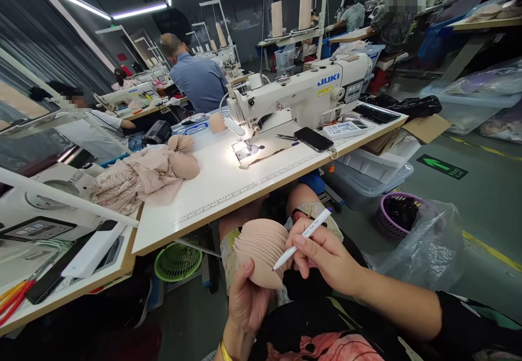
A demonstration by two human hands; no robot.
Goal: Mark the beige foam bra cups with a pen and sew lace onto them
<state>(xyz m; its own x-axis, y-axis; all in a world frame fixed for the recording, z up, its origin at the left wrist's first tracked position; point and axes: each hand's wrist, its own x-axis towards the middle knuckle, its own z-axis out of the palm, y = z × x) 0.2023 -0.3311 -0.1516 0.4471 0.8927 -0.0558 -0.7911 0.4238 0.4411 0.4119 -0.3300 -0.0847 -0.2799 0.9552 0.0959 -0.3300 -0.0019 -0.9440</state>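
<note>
A fanned stack of beige bra cups (261,247) rests in my left hand (248,298), thumb pressed on the nearest cup and the other fingers hidden beneath. My right hand (320,249) is closed around a white marker pen (304,237). The pen slants down to the left, and its dark tip is at the face of the nearest cup; whether it touches, I cannot tell. Both hands are above my lap, in front of the sewing table's edge. On the table (212,187), a white sewing machine (293,97) stands with its lamp lit over the needle.
Lacy beige fabric (134,179) with more cups (184,165) lies at the table's left. A black phone (313,139) and tweezers (287,137) lie near the machine. Baskets, green (178,260) and purple (399,217), stand on the floor. Several people sit at other machines.
</note>
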